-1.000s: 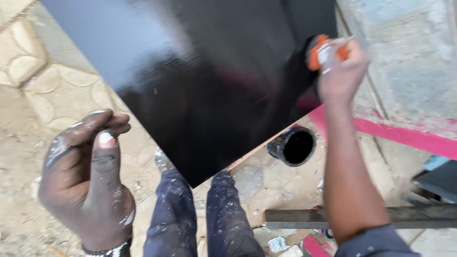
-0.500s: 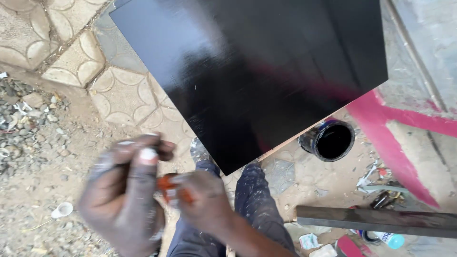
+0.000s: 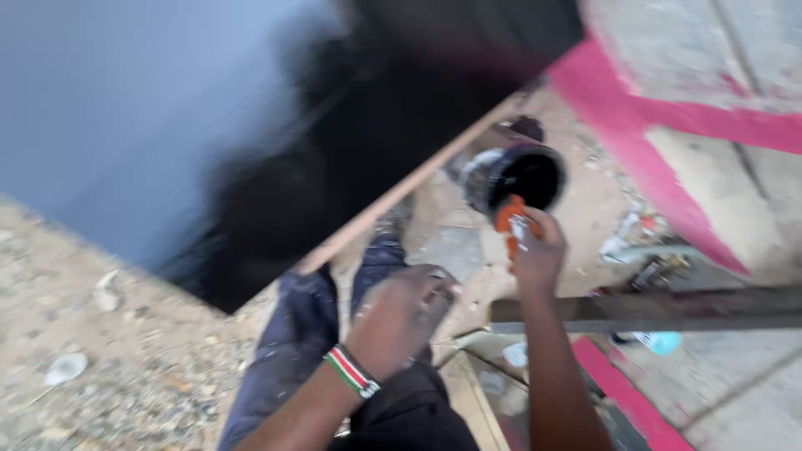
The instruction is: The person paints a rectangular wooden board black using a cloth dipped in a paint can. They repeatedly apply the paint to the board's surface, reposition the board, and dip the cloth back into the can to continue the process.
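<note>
Head view: right hand [image 3: 535, 255] clasps orange brush [image 3: 511, 219] over black can [image 3: 516, 177]

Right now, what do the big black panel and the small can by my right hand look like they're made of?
The black panel looks like a flat board under glossy paint; it mirrors pale sky, and its edge looks bare and tan, perhaps wood. The can seems to be metal, with a dark, stained inside, though blur leaves that open. The right hand holds an orange-handled tool at it.
</note>
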